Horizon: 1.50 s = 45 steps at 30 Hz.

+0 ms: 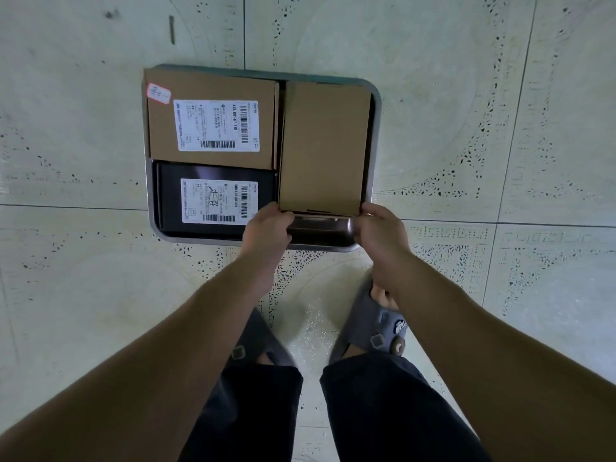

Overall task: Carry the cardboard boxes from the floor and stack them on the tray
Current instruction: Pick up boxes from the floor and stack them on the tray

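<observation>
Hands: left hand (266, 225) and right hand (380, 228) each grip a near corner of the plain brown box (325, 145).
Box: over the tray's (376, 128) right side, not yet released.
Done: labelled brown box (213, 118) and black box (216, 198) lie side by side in the tray.
Left: no boxes visible on the floor (500, 95); seemingly only the release remains.

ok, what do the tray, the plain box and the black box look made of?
Tray: likely stainless steel, smooth semi-gloss; its bare floor reflects light.
Plain box: brown cardboard, matte, unprinted; whether it is corrugated cannot be told.
Black box: probably cardboard too, dark with a slight sheen, white shipping label stuck on top.
</observation>
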Available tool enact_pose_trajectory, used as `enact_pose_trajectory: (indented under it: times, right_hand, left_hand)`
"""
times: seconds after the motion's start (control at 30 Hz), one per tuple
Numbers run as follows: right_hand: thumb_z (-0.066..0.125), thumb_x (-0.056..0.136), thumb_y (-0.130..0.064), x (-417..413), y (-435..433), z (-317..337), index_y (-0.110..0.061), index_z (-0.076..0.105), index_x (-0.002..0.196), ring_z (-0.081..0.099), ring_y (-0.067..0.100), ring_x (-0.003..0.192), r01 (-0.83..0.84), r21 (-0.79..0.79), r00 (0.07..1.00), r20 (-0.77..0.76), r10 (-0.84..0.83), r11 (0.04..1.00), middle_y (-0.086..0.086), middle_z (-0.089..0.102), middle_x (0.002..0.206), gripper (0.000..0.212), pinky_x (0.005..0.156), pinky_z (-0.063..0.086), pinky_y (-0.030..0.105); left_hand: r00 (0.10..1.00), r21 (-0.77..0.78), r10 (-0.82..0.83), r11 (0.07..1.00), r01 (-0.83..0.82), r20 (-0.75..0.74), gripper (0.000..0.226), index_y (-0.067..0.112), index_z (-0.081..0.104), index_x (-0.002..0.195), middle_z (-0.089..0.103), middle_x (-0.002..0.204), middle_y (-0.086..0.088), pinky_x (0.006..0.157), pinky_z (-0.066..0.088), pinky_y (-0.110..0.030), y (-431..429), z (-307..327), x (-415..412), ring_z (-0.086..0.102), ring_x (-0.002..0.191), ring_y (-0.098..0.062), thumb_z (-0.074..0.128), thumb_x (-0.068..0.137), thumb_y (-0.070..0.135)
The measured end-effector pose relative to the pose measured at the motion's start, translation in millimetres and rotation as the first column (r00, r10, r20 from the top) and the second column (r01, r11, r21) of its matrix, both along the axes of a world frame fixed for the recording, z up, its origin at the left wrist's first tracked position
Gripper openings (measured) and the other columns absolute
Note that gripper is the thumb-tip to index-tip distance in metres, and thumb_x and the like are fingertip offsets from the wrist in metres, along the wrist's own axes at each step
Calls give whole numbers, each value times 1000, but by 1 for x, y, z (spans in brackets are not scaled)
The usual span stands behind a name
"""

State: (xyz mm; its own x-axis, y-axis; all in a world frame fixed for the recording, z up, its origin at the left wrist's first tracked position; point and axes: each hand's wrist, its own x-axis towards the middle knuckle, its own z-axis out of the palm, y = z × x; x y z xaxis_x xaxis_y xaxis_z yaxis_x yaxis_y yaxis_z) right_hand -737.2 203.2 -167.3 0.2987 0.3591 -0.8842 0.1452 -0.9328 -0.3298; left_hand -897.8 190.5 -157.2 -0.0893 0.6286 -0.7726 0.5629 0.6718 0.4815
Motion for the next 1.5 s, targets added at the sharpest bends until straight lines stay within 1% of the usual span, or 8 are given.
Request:
enact_pose_trajectory:
  times: [0.17,0.23,0.3,0.37,0.7,0.9,1.07,1.5]
  right_hand:
    - [49,84,-6,-2,-4,-6,-25,58,131,62,15,86,50,-18,998,-28,-50,999,-5,66,106,51,81,55,33]
    - [50,86,-7,-1,-7,-7,-24,57,132,60,14,84,44,-22,998,-37,-45,999,-6,66,107,50,84,56,35]
    - [51,88,-9,0,-8,-5,-24,57,131,61,16,93,28,-29,999,-35,-29,999,-5,66,110,46,92,54,40]
    - [54,88,-12,2,-8,0,-25,60,128,62,18,101,11,-25,999,-33,-12,1000,-3,66,116,42,95,53,42]
    - [47,91,-10,29,-52,122,-26,66,98,50,16,64,-210,-134,977,-49,206,968,-3,63,82,26,56,42,26]
    - [38,82,-43,27,-64,231,-26,54,102,55,24,109,-346,-71,938,-60,342,936,9,59,120,31,96,44,38]
    - [45,95,-22,34,-49,328,-32,60,98,55,14,85,-229,11,973,-20,229,973,-6,58,93,18,70,42,28]
    - [56,94,-12,70,-128,569,-15,63,123,65,24,103,289,227,957,-49,-285,930,3,68,106,31,93,53,37]
  left_hand:
    - [982,-3,-179,984,179,-57,8,-3,60,95,53,106,-12,96,49,-36,-2,-5,-7,56,101,-24,57,90,-8]
    - [982,-76,150,987,-142,112,11,5,59,92,56,100,-6,89,51,-33,-1,0,-5,58,95,-17,54,92,-5]
    - [786,-244,567,821,-516,245,15,17,55,96,55,94,4,78,45,-23,2,10,1,54,84,-6,48,97,4]
    - [690,-321,677,732,-601,254,13,15,55,106,57,100,4,79,45,-23,3,19,4,56,91,-7,48,98,7]
    - [696,-335,704,696,-635,142,14,16,64,105,71,111,-5,89,53,-33,-12,141,0,67,104,-19,53,98,19]
    - [783,-274,594,796,-540,182,16,18,62,110,70,106,0,94,48,-38,-10,254,-3,65,103,-18,49,100,20]
    - [816,-220,520,852,-475,254,13,18,64,98,70,106,-4,97,47,-43,3,347,4,65,104,-23,51,99,19]
    - [895,-74,152,988,-133,420,21,9,64,113,69,97,1,72,49,-25,-22,549,60,64,86,-12,51,99,19]
